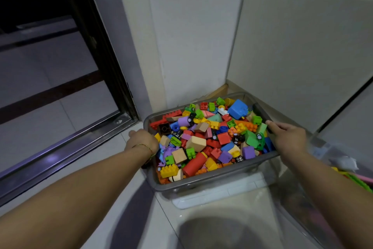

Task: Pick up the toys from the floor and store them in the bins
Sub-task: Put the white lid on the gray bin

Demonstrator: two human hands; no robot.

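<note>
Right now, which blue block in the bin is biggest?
The light blue block at the far end of the bin; the other blue pieces are clearly smaller.

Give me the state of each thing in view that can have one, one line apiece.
grey bin: uncovered, full to its rim, held at both sides.
toy blocks: piled loose inside the grey bin.
left hand: grips the grey bin's left rim.
right hand: grips the grey bin's right rim.
clear bin: at the right, mostly out of frame; fill unclear.
</note>
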